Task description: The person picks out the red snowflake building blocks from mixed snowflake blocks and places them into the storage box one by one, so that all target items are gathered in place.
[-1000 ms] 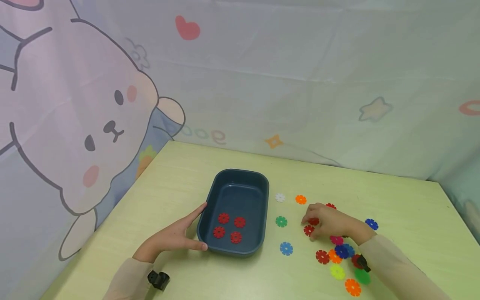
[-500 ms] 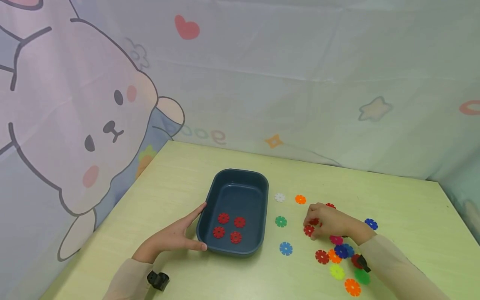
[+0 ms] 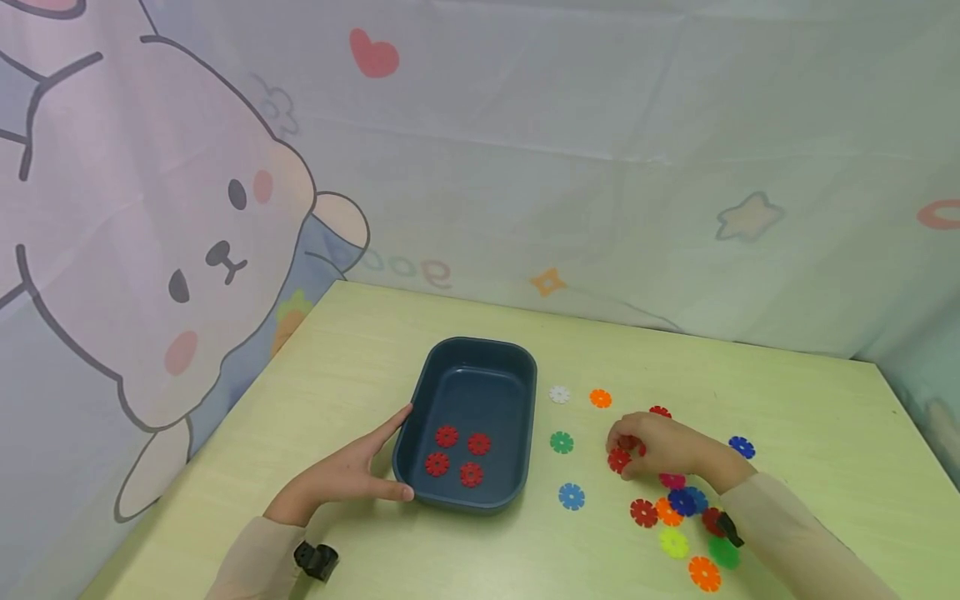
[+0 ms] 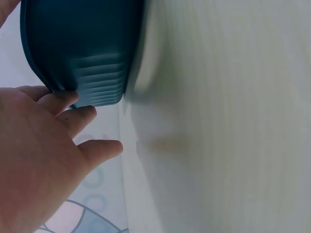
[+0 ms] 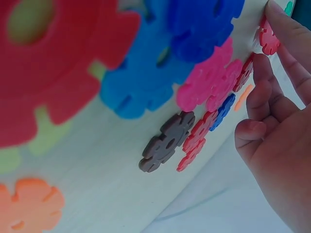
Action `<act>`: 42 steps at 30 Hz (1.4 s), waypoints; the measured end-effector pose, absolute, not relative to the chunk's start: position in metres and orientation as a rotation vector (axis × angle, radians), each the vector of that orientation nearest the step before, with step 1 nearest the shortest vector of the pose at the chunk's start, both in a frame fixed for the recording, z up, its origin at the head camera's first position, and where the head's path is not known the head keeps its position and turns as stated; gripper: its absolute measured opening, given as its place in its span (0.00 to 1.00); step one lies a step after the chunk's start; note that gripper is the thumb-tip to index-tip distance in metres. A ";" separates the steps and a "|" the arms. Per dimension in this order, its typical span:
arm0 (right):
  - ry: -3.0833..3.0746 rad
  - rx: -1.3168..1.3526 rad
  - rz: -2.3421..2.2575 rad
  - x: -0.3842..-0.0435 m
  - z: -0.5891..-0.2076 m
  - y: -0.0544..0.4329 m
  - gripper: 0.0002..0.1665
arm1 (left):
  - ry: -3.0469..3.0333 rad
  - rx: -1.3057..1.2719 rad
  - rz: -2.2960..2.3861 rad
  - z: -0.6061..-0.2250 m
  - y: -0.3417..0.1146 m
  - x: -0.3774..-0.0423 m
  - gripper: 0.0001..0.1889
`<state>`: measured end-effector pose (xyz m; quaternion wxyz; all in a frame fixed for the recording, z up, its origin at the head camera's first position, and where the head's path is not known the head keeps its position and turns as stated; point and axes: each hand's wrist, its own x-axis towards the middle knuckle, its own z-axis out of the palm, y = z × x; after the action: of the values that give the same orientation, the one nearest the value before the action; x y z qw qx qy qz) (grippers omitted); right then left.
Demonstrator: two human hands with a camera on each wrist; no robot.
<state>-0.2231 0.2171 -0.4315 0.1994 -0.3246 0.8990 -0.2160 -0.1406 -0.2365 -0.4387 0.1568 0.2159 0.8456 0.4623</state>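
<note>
My left hand (image 3: 341, 479) is spread along the left side of the dark blue tray (image 3: 468, 504); its fingertips and thumb touch the wall. Red notched interlocking discs (image 3: 447, 436) lie flat in the tray's near half. To the right, my right hand (image 3: 667, 446) curls low over the table, fingers and thumb at the edges of a red interlocking disc (image 3: 619, 460). That disc (image 5: 268, 39) shows between thumb and fingertip in the right wrist view. Another red disc (image 3: 633, 447) is partly hidden under the palm. In the left wrist view, the left hand (image 4: 43, 150) has fingers against the tray wall.
Between tray and right hand lie single white (image 3: 559, 395), orange (image 3: 601, 398), green (image 3: 562, 442) and light blue discs (image 3: 572, 497). Mixed-colour discs, some overlapping, cluster near the right forearm, including a yellow disc (image 3: 674, 543). A printed cloth (image 3: 525, 167) hangs behind the table.
My right hand has shifted slightly right and its fingers have drawn in around the red disc, which has moved very little. The left hand and tray stay in place.
</note>
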 end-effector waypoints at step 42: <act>2.609 -1.097 -0.602 -0.227 -0.403 0.199 0.12 | 2.383 0.617 1.366 -0.438 -0.237 -0.139 0.58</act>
<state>-0.2271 0.1987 -0.4034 0.1237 -0.3763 0.8947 -0.2063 -0.1391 -0.2374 -0.4380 0.1624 0.2163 0.8352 0.4789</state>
